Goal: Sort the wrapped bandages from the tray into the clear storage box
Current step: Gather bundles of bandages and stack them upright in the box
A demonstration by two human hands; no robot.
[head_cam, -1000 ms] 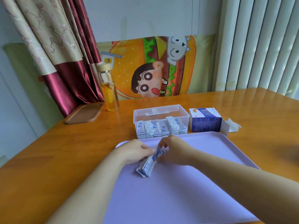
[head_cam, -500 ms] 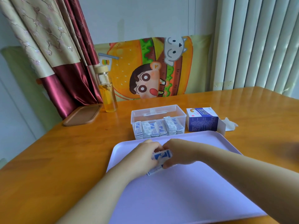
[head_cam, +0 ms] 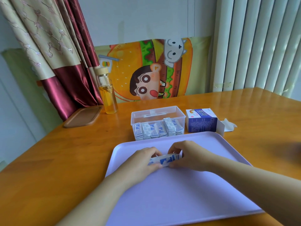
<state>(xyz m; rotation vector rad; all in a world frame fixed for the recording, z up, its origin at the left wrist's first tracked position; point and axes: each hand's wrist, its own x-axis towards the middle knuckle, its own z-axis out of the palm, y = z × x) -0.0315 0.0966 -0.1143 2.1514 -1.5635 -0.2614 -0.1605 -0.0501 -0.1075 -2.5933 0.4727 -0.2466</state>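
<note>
Head view, as I see it from the remote station. My left hand and right hand meet over the far part of the lilac tray and share one small stack of wrapped bandages, white sachets with blue print, held lengthwise between them. The left fingers are curled round the stack's left end; the right thumb and fingers pinch its right end, thumb below. I cannot tell whether the stack touches the tray or is just above it. Directly behind the tray's far edge stands the clear storage box, its top open, with rows of bandages packed upright against its front wall. Just to the right of the box lies a blue-and-white carton with its end flap open, and a piece of white paper beyond that. Far left on the wooden table: a glass bottle of amber liquid and a flat brown lid.
</note>
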